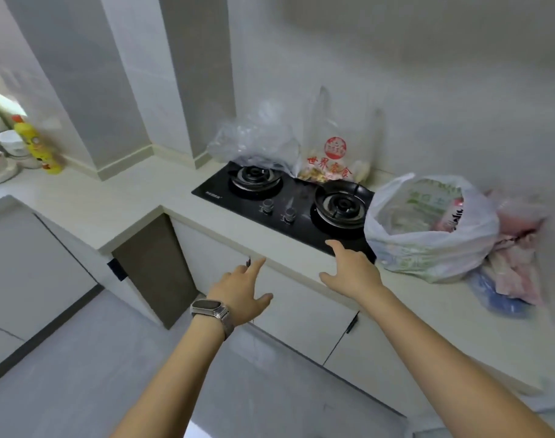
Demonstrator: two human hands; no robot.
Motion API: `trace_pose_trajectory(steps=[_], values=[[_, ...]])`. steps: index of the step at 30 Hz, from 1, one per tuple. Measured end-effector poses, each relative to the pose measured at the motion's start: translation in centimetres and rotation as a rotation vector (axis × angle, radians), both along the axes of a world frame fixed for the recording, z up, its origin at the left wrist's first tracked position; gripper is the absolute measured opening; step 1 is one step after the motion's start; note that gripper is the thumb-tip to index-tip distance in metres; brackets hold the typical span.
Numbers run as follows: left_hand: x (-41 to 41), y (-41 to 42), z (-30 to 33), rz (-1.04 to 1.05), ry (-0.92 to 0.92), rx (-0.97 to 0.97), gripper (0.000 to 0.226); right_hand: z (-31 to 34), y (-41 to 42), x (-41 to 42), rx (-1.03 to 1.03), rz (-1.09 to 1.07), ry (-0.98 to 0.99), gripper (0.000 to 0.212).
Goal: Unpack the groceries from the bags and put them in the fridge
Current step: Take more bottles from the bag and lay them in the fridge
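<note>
Step in hand, by my reading: approach to bags, nothing unpacked yet; fridge not in view. Left hand (243, 287) and right hand (353, 268) both empty, fingers spread, reaching over tabletop (127, 197) edge just in front of the black glass hob (285, 200). White bag (427, 226), thin crinkly film, bulging w/ packets, sits just right of hob, mouth open. Pink bag (516, 248) beyond it. Clear bag (257, 140) and red-printed bag (336, 147) stand at hob's back. Next move likely needs right hand to pinch slack film or lift a packet out; soft load will sag.
</note>
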State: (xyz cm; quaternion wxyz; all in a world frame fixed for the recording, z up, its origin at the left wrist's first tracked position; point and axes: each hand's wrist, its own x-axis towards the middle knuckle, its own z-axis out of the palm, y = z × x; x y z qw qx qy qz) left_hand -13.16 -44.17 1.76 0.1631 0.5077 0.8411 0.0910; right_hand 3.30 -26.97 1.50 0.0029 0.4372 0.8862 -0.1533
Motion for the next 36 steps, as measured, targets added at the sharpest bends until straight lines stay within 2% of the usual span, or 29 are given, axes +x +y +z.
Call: trace_pose_trajectory(steps=[8,18,20,23,27,33,36], values=[[3.7,12.7,-1.8,-0.18,-0.013,-0.03,0.07,-0.8,11.1,7.9,-0.003,-0.199,-0.023,0.064],[7.7,25.9,-4.1,-0.286,-0.089,-0.023,0.064,-2.6,21.4,12.2,-0.068,-0.365,0.04,0.062],[7.8,28.4,-4.5,-0.318,-0.13,-0.031,0.063,-3.0,23.2,12.1,-0.165,-0.43,0.161,0.06],[7.9,32.1,-5.3,-0.354,-0.193,-0.028,0.059,-2.9,26.1,11.5,-0.367,-0.575,0.449,0.054],[9.4,35.6,-5.9,-0.431,-0.322,-0.035,0.054,-3.0,28.9,11.1,-0.48,-0.736,0.702,0.042],[10.9,39.5,-6.8,-0.546,-0.405,-0.055,0.049,-4.3,31.5,12.2,-0.563,-0.941,0.891,0.048],[11.2,40.9,-7.2,-0.521,-0.452,-0.048,0.035,-5.1,32.3,12.5,-0.583,-0.983,0.909,0.049]])
